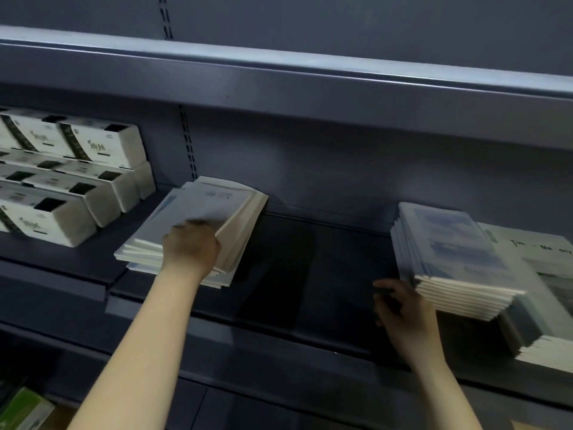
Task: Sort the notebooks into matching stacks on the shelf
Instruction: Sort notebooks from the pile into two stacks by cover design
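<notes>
A stack of white notebooks [198,206] lies on the left of the dark shelf [310,268]. My left hand [190,246] rests on it, fingers curled over the top notebooks, whose right side is lifted and tilted. On the right is a stack of notebooks with blue-patterned covers [452,252]. It lies on a wider pile of larger pale notebooks with printed lettering [542,274]. My right hand [403,315] is at the front left corner of the blue stack, fingers relaxed and touching its side. The picture is blurred by motion.
White tissue packs [77,169] are piled on the shelf section to the left, close to the white stack. The upper shelf's front edge [279,85] overhangs the work area. A green box [21,411] shows at the bottom left, below the shelf.
</notes>
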The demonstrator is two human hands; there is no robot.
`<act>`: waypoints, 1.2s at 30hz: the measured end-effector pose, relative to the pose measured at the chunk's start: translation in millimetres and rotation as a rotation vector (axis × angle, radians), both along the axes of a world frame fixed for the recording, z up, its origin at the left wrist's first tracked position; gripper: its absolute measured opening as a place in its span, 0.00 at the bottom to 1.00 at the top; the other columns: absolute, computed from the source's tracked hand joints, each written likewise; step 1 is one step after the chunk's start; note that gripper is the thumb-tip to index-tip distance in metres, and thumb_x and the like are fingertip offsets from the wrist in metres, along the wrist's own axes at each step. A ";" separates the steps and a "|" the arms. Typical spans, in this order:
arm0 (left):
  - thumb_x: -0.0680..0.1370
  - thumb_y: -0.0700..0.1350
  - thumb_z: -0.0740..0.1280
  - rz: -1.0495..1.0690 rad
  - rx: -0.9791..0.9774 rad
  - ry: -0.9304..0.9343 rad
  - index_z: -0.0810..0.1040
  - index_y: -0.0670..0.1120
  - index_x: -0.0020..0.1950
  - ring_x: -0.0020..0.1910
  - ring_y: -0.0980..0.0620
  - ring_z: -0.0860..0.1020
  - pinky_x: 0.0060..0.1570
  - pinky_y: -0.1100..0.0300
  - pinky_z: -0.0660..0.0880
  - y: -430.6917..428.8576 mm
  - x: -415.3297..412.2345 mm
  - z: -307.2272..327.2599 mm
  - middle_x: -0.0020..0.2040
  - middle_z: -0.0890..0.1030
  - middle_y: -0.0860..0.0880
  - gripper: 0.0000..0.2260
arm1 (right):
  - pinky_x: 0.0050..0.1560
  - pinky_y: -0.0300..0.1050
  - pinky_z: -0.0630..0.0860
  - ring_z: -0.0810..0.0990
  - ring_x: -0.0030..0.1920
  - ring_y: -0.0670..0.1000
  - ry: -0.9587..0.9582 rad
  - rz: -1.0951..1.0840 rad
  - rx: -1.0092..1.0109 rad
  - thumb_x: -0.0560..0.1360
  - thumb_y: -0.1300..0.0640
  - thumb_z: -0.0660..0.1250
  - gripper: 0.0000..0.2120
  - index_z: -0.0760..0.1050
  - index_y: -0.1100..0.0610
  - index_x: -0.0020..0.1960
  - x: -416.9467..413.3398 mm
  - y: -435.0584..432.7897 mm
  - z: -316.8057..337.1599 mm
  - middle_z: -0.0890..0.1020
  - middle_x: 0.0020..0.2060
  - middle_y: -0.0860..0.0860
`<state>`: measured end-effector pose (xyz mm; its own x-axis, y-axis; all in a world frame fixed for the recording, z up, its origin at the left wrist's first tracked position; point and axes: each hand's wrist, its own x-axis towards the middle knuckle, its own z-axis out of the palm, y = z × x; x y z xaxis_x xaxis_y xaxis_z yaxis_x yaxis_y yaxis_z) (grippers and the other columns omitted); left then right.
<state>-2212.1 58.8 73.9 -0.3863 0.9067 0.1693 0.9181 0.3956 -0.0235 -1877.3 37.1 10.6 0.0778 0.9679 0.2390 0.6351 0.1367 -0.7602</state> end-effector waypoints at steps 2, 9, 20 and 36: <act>0.79 0.44 0.58 -0.047 0.053 0.019 0.77 0.40 0.54 0.48 0.41 0.79 0.39 0.58 0.69 -1.2 0.0 3.8 0.50 0.81 0.41 0.11 | 0.35 0.44 0.74 0.79 0.28 0.41 0.013 -0.009 -0.007 0.74 0.62 0.68 0.11 0.79 0.46 0.50 1.3 -2.2 -3.1 0.81 0.29 0.46; 0.80 0.41 0.58 -0.109 0.434 -0.067 0.73 0.42 0.59 0.35 0.40 0.76 0.31 0.56 0.60 -17.0 -2.6 16.4 0.40 0.80 0.40 0.10 | 0.33 0.36 0.72 0.79 0.26 0.40 0.053 0.018 -0.042 0.75 0.62 0.67 0.12 0.78 0.45 0.49 1.9 -2.4 -10.3 0.82 0.31 0.44; 0.79 0.42 0.61 -0.530 0.889 -1.547 0.80 0.55 0.53 0.49 0.53 0.82 0.40 0.58 0.79 -23.8 36.2 24.0 0.49 0.84 0.52 0.11 | 0.32 0.40 0.74 0.81 0.30 0.48 0.268 0.144 -0.113 0.76 0.62 0.66 0.10 0.80 0.48 0.48 2.4 -2.3 -0.5 0.82 0.34 0.51; 0.74 0.41 0.64 -0.630 0.367 -1.851 0.75 0.45 0.61 0.51 0.47 0.80 0.45 0.53 0.79 -23.7 103.3 -15.5 0.55 0.82 0.45 0.15 | 0.40 0.47 0.81 0.84 0.52 0.53 0.705 0.460 -0.172 0.69 0.59 0.73 0.32 0.63 0.43 0.68 -14.2 11.4 46.2 0.83 0.53 0.46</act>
<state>-2108.8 35.1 58.4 0.0240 0.9821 0.1868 -0.2882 -0.1721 0.9420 -1891.5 48.5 56.8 -0.2559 0.9580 0.1293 -0.0836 0.1113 -0.9903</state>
